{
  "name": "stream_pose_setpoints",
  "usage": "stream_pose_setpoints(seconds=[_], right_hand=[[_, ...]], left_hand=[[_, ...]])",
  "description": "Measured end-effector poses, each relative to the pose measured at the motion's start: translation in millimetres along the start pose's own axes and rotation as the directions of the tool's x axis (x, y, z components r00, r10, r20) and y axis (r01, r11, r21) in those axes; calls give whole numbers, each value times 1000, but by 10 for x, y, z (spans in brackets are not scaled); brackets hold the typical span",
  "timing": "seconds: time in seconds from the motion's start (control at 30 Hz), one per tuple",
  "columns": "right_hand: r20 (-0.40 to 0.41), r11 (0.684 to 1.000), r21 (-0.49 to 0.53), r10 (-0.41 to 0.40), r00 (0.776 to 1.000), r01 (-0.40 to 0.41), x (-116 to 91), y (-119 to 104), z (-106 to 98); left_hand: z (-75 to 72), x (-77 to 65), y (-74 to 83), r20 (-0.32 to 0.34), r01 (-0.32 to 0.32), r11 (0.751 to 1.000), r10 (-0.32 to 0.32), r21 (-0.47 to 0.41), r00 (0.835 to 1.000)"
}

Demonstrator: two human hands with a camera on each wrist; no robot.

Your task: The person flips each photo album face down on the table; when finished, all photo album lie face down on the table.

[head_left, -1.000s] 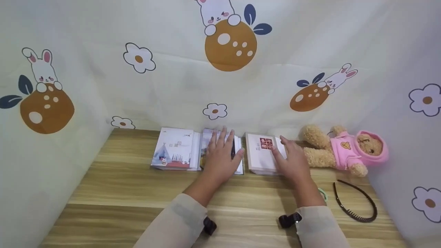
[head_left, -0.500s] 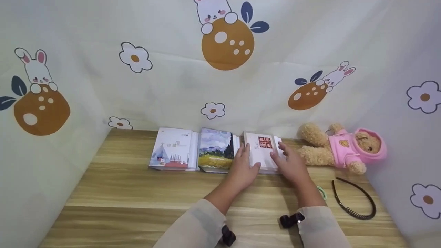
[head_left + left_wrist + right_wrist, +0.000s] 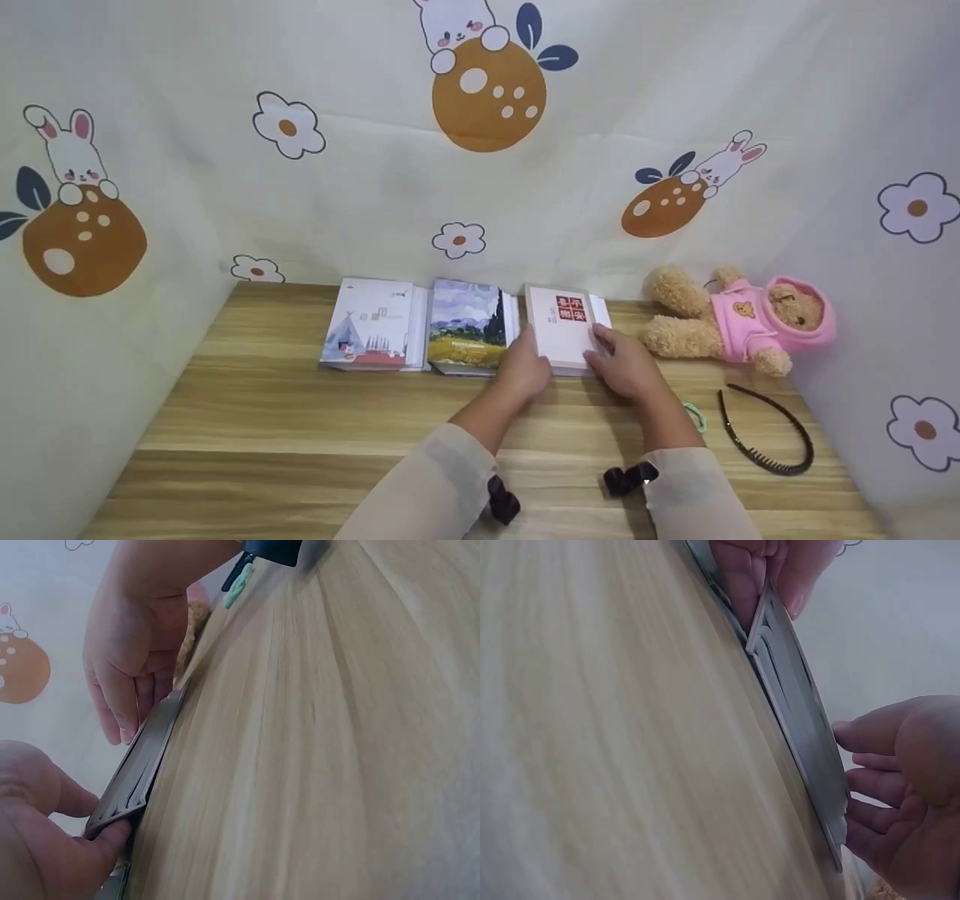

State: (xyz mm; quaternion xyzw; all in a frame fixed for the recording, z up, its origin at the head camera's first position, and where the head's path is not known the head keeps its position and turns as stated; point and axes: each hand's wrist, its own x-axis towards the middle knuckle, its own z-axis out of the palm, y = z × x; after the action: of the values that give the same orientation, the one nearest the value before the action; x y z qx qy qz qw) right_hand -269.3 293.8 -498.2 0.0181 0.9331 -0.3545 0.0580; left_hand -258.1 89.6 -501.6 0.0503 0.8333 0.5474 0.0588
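Note:
A photo album with a pale cover and a red square of characters lies rightmost of three albums on the wooden tabletop. My left hand grips its near left corner, fingers along the left side and thumb at the near edge. In the left wrist view, the left hand pinches the thicker spine end. On the other side, my right hand touches the right edge. The right wrist view has the right hand with its thumb at the cover and loose fingers beside the thin edge.
To the left lie a landscape-picture album and a white album with a tent drawing. A teddy bear in pink lies at right. In front of it are a black headband and a green hair tie. A printed curtain stands behind.
My left hand has moved right, from over the landscape album to the pale album's left side, and has taken hold there. The right hand has moved slightly down and left, onto the right edge.

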Motion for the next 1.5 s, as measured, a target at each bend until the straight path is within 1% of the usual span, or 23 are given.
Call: stream_pose_setpoints(seconds=[0.1,0.2,0.3,0.33,0.37,0.47,0.5,0.53,0.57,0.63,0.73,0.77,0.87,0.97,1.03,1.1,1.2,1.27,1.33,1.37,1.4,1.43,1.5], right_hand=[[-2,999,-25,-39,999,39,-19,-19,25],[18,995,-54,-83,996,84,-33,-62,70],[47,990,-90,-104,993,108,-44,-112,106],[54,989,-97,-110,993,115,-47,-128,110],[57,987,-105,-113,992,118,-51,-142,111],[55,984,-125,-118,991,124,-75,-192,87],[54,984,-124,-121,991,127,-87,-213,72],[52,984,-123,-124,991,130,-98,-235,61],[51,983,-121,-129,990,135,-108,-259,51],[43,984,-110,-139,989,143,-129,-310,30],[19,984,-68,-164,986,165,-154,-368,5],[10,983,-46,-175,984,175,-160,-384,2],[-24,979,74,-188,982,190,-177,-425,-4],[-61,956,211,-193,979,202,-195,-469,2],[-81,933,290,-199,977,214,-211,-495,4],[-94,905,358,-208,974,228,-230,-520,4],[-101,849,464,-234,967,254,-259,-558,3],[-100,808,530,-242,965,257,-281,-585,-1],[-92,777,576,-245,965,252,-301,-610,-6],[-81,767,595,-241,967,241,-307,-619,-8],[-69,764,603,-236,969,229,-312,-625,-9],[-56,766,607,-223,973,211,-316,-631,-9],[-28,784,596,-195,980,173,-312,-625,-5]], left_hand=[[1,-12,-23,-3,1,998,-1,-56,1000],[-3,-27,-34,-16,4,991,-6,-131,1000],[-12,-16,-23,-33,14,968,-23,-250,999],[-15,-8,-16,-36,19,954,-31,-300,999],[-18,-2,-7,-31,31,930,-46,-367,998],[-20,13,17,-7,64,839,-81,-541,997],[-17,15,24,1,75,809,-92,-583,996],[-17,12,28,6,82,787,-98,-612,995],[-15,11,32,6,85,772,-104,-630,995],[-14,11,47,-8,71,765,-99,-640,995],[-26,2,90,-39,28,775,-68,-631,997],[-36,-2,110,-44,20,771,-62,-637,997],[-75,-15,185,-38,8,754,-43,-657,998],[-109,-30,267,-4,28,742,-42,-670,999],[-125,-49,324,17,42,750,-41,-660,999],[-135,-74,374,28,45,769,-35,-638,999],[-149,-114,428,21,35,817,-28,-576,999],[-150,-132,447,15,12,847,-4,-532,1000],[-143,-141,453,10,-21,879,29,-476,1000],[-139,-142,454,8,-40,888,49,-458,999],[-133,-137,450,7,-52,894,61,-445,998],[-126,-129,441,0,-67,899,75,-432,997],[-116,-105,416,-20,-91,910,91,-404,996]])
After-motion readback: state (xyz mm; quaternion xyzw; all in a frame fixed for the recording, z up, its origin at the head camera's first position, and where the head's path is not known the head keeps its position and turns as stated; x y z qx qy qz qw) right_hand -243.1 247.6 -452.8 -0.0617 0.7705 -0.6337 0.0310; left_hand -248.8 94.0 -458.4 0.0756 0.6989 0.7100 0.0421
